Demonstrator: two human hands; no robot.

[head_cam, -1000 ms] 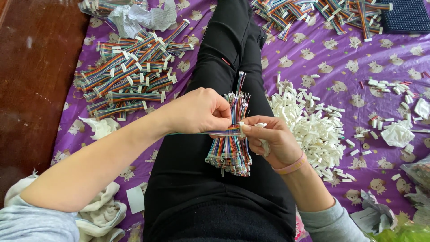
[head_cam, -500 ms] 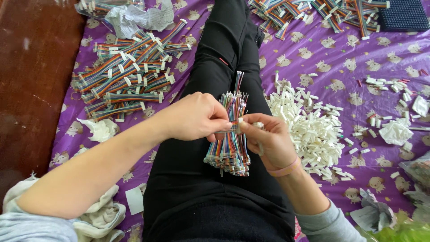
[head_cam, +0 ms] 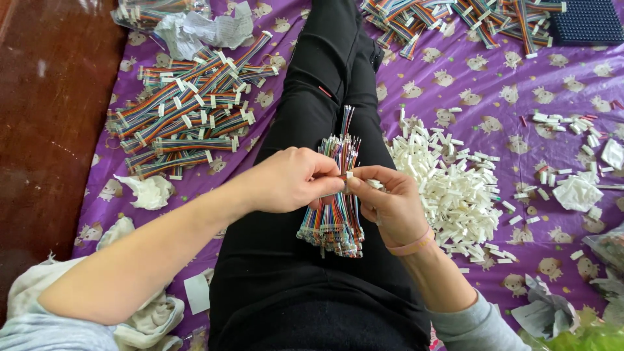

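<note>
A thick bundle of rainbow ribbon cables (head_cam: 335, 214) lies across my black-trousered lap, held between both hands. My left hand (head_cam: 289, 179) pinches one cable at the bundle's middle. My right hand (head_cam: 390, 201) grips the bundle from the right side, and its fingertips hold a small white plastic connector (head_cam: 349, 174) against the cable end that the left hand presents. A pink band sits on my right wrist. The fingers hide how far the connector is seated.
A heap of white connectors (head_cam: 455, 188) lies just right of my leg on the purple patterned sheet (head_cam: 494, 97). Piles of finished ribbon cables (head_cam: 185, 117) lie left, more cables (head_cam: 455, 16) at top. Crumpled paper (head_cam: 149, 192), white cloth and a dark wooden floor (head_cam: 45, 130) at left.
Both hands stay on the bundle. The left hand's fingers have shifted slightly right towards the right fingertips, and a white connector now shows between them.
</note>
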